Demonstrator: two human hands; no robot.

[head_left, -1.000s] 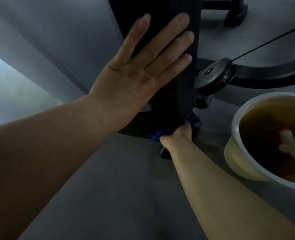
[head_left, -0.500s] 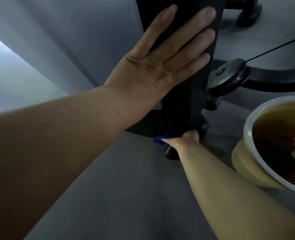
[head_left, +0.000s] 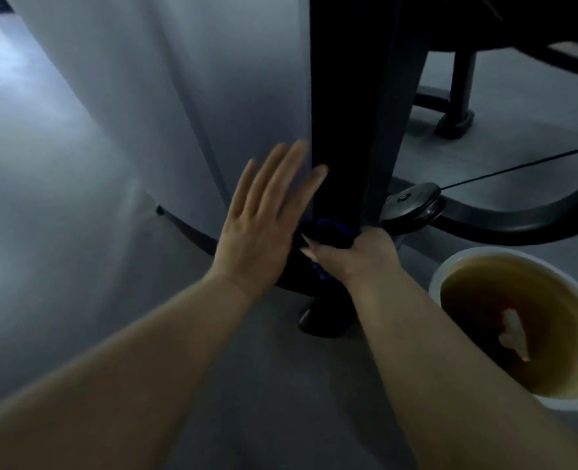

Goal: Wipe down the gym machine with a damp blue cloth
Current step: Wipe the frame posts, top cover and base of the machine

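Observation:
The gym machine's black upright column [head_left: 352, 96] rises from the grey floor at the centre. My right hand [head_left: 358, 254] grips the blue cloth [head_left: 331, 230] and presses it against the column just above its foot; most of the cloth is hidden by the hand and shadow. My left hand [head_left: 263, 222] is flat with straight fingers beside the column's left edge, fingertips at the column; whether the palm touches it I cannot tell.
A white-rimmed bucket [head_left: 450, 269] with brownish water stands on the floor at the right. A black pulley [head_left: 411, 206] with a thin cable and a curved black frame bar [head_left: 518, 222] lie behind the column. A grey wall panel [head_left: 179, 96] stands left.
My left hand has slid down the column from high up to near its base. My right hand with the cloth has risen slightly up the column. The view has pulled back.

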